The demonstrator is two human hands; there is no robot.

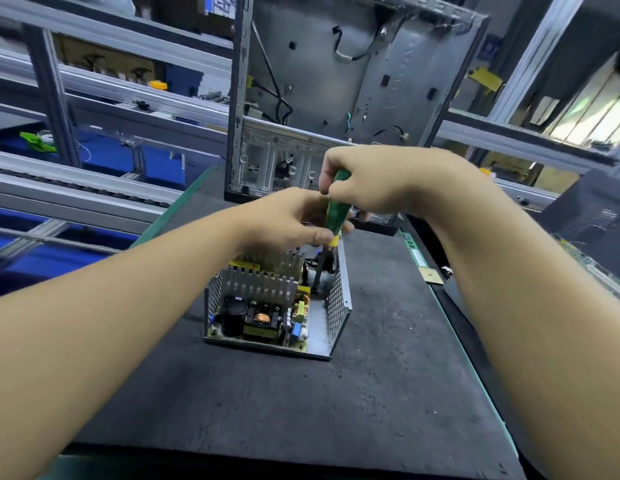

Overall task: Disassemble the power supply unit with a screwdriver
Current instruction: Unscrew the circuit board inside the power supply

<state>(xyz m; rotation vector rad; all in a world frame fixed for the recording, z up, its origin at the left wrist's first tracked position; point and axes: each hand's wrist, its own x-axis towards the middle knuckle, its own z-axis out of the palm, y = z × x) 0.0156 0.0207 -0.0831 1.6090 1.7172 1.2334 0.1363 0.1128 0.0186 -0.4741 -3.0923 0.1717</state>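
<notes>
Where the screwdriver (332,216) sits: upright, shaft running down from my fingers into the unit's far corner, tip hidden.
Right hand (377,181): fingers wrapped round the top of the green handle.
Left hand (284,220): fingertips pinching the handle's lower end, at the yellow collar.
Power supply unit (338,306): on the mat (370,393), directly under both sets of fingers, lid already off.
Circuit board (263,323): nearer me than the fingers, seated in the casing.
Board screws: I judge these remain, then lifting the board out.
</notes>
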